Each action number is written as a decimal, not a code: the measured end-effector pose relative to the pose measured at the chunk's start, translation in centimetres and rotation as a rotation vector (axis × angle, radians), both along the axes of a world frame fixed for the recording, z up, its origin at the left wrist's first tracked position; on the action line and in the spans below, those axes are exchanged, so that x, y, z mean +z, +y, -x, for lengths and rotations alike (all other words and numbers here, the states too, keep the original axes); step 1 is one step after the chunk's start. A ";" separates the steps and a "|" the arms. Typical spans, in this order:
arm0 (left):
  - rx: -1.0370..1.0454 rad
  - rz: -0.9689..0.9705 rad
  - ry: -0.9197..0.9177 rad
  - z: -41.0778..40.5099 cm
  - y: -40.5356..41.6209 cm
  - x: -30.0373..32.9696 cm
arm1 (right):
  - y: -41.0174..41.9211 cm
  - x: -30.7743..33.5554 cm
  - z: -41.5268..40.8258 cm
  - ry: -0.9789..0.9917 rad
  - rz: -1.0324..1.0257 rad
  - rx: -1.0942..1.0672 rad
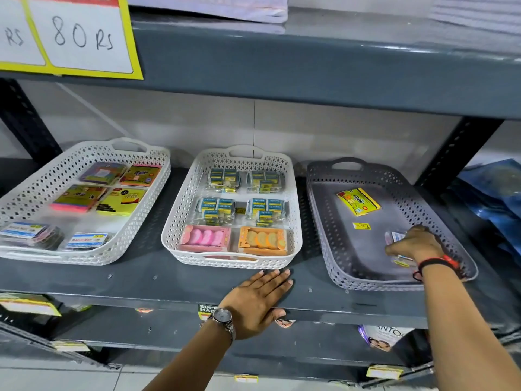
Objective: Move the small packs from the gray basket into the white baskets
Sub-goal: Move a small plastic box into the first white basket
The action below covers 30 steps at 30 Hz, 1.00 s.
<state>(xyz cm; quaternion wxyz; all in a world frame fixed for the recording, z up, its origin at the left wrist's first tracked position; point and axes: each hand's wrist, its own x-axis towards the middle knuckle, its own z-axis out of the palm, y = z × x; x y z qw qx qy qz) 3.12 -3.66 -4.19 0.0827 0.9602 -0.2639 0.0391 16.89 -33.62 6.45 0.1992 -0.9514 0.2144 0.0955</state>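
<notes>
The gray basket (pixel 332 227) stands at the right of the shelf. Inside it my right hand (pixel 415 242) closes on a small clear pack (pixel 394 237) near the front right corner. A yellow pack (pixel 358 201) lies further back in that basket, with a small yellow price sticker (pixel 361 226) on the floor of it. The middle white basket (pixel 180 221) holds rows of blue-and-yellow eraser packs, a pink pack and an orange pack. The left white basket (pixel 132 221) holds sticky-note packs. My left hand (pixel 258 301) lies flat on the shelf edge, fingers apart, just in front of the middle basket.
The dark metal shelf (pixel 169 280) carries all three baskets. The shelf above (pixel 310 69) hangs low over them, with a yellow-framed price sign (pixel 73 35) at its left. Price labels line the front edge, and blue packets (pixel 496 198) lie at the far right.
</notes>
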 end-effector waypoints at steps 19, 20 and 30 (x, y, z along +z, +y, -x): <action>0.462 -0.018 0.046 6.3 13.6 2.6 | 21.6 8.5 1.7 -0.528 -0.276 0.895; 0.478 -0.023 0.050 6.3 14.4 2.6 | 23.7 8.6 2.3 -0.528 -0.298 0.942; 0.378 -0.089 0.076 4.6 21.3 1.6 | 39.6 7.1 4.2 -0.425 -0.411 1.196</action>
